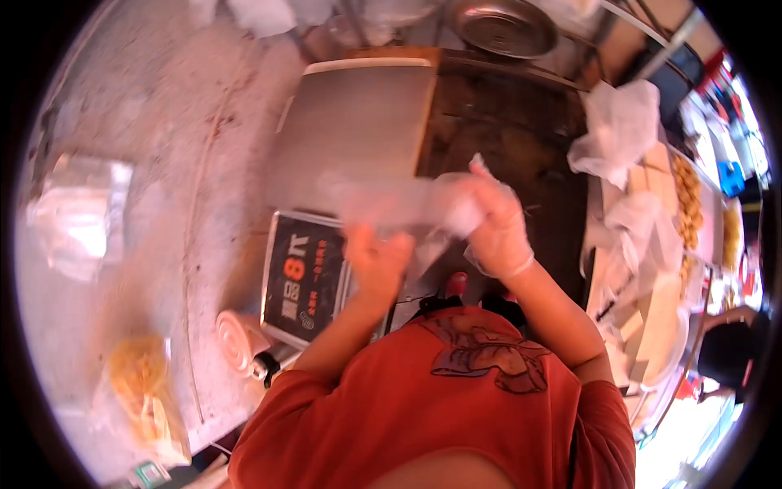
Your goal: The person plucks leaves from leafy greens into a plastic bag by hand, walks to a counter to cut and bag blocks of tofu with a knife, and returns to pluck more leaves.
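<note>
A thin, translucent piece of plastic film (391,200) stretches between my two hands, blurred by motion; whether it is a bag or a glove I cannot tell. My left hand (376,262) is closed on its lower left part, with fingers bent. My right hand (498,224) wears a clear plastic glove that ends loosely at the wrist, and its fingers are curled on the film's right end. Below my left hand stands a black sign (303,277) in a silver frame, with white and orange lettering. Behind the film lies a flat grey metal panel (358,114).
On the left surface lie a clear plastic packet (81,216) and a bag of yellow food (147,391). A pink round container (238,342) is beside the sign. White plastic bags (619,130), cardboard boxes (652,342) and brown food pieces (687,204) line the right. A metal pan (503,28) sits far back.
</note>
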The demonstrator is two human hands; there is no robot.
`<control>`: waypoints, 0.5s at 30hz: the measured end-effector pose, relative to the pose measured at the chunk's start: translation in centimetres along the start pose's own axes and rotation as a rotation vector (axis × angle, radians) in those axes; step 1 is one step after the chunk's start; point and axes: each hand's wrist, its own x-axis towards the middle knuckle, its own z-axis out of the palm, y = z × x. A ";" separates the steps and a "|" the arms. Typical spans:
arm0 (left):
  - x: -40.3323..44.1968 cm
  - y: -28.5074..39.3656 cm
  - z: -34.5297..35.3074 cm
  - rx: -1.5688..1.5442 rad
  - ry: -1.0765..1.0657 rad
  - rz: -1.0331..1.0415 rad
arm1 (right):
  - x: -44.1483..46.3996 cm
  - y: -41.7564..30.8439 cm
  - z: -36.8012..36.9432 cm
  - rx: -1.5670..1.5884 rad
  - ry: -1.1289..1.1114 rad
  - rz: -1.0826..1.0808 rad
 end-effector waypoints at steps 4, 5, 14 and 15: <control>1.3 -4.8 1.9 -0.287 -0.060 -0.411 | -3.7 -1.7 -6.0 0.543 0.341 0.839; 0.7 -6.3 3.4 -0.504 -0.235 -0.542 | -5.0 -1.4 -6.6 0.695 0.449 0.862; -6.3 -2.2 16.4 -0.716 -0.926 -1.039 | -16.4 -3.6 -13.5 -0.486 0.663 0.455; -7.9 -1.4 17.9 -0.750 -0.974 -1.112 | -16.2 -4.7 -13.3 -0.784 0.471 0.419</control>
